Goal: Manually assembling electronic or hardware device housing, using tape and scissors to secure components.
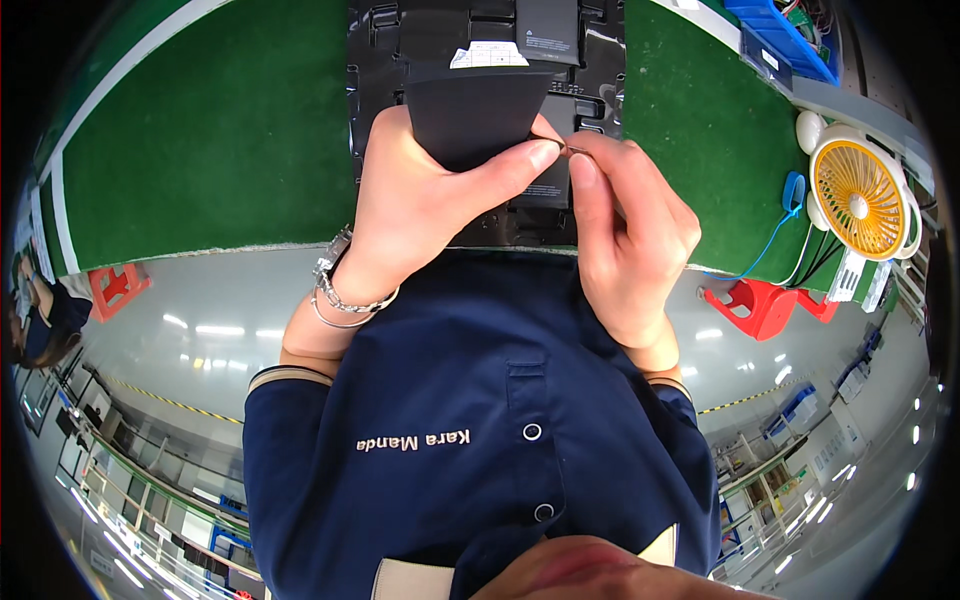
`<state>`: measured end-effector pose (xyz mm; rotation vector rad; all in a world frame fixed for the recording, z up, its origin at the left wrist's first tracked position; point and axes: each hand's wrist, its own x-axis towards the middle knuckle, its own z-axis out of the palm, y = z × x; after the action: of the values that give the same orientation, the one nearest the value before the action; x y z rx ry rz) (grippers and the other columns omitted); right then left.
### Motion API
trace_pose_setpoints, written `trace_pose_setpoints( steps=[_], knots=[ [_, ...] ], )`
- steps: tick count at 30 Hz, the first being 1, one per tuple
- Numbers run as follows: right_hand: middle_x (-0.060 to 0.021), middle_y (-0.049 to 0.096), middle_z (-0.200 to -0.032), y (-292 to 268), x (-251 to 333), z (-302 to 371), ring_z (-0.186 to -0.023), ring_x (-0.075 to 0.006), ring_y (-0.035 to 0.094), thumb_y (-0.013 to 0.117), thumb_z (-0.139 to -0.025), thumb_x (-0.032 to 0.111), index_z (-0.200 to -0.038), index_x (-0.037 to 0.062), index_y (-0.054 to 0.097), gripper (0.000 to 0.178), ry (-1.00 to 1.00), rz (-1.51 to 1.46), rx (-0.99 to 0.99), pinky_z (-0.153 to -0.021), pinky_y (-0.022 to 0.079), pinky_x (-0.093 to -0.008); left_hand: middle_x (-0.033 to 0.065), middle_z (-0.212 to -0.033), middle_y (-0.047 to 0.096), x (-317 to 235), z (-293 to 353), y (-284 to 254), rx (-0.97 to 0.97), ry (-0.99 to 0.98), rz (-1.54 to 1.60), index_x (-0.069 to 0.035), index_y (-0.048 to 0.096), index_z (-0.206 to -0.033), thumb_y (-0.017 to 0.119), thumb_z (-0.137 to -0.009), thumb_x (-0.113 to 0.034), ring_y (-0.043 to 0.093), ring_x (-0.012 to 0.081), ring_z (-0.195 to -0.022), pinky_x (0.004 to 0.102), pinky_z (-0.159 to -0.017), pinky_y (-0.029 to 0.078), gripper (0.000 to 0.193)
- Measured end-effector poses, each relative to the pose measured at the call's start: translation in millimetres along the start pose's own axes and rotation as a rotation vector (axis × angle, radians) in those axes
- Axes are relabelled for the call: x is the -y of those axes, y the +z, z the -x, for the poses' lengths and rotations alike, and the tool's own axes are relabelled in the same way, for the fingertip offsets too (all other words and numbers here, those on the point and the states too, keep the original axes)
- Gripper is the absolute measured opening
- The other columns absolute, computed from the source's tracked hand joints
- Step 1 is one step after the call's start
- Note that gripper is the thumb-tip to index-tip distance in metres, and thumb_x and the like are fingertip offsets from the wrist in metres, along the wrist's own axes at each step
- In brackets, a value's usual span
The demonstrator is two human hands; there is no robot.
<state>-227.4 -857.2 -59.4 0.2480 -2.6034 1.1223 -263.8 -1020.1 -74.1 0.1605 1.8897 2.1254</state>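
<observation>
My left hand [410, 195] is closed round a flat black rectangular pack [475, 115] that looks like a battery. It holds the pack tilted above a black moulded tray [375, 55], thumb along the near edge. Close to the pack's right corner, my right hand [635, 215] pinches a thin dark strip [574, 151] between thumb and forefinger. How the strip joins the pack is hidden by the fingertips. Similar black packs sit in the tray, one at the far side [548, 30] and another partly covered below my hands [545, 190]. A white paper label [488, 55] shows just beyond the held pack.
The tray lies on a green-topped table [210, 130]. To the right stand a white fan with a yellow grille [858, 198], a blue strap with a cord [793, 192] and a blue bin [785, 35]. Red stools [757, 308] are below the table's edge. Another person [50, 315] is at far left.
</observation>
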Motion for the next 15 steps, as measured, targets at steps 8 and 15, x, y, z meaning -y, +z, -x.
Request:
trace_pose_setpoints(
  steps=[8,15],
  knots=[
    [-0.0076,0.061,-0.07,6.0,-3.0,0.0,-0.054,-0.0241,0.058,0.068,-0.083,-0.002,-0.092,0.0034,0.066,0.011,0.015,-0.007,-0.018,-0.049,0.045,-0.0333,0.002,-0.079,0.069,5.0,-0.1,2.6,-0.052,0.05,-0.062,0.001,0.072,-0.091,0.073,-0.084,-0.004,0.061,0.0077,-0.071,0.0214,-0.065,0.048,0.009],
    [-0.0078,0.062,-0.071,8.2,-5.0,-1.2,-0.054,-0.0239,0.059,0.068,-0.083,-0.002,-0.092,0.0034,0.066,0.01,0.005,-0.011,-0.036,-0.05,0.045,-0.0331,0.0018,-0.079,0.069,6.7,0.8,3.9,-0.082,0.032,-0.052,0.0,0.072,-0.091,0.074,-0.083,-0.005,0.061,0.0075,-0.071,0.0215,-0.064,0.048,0.009]
  ],
)
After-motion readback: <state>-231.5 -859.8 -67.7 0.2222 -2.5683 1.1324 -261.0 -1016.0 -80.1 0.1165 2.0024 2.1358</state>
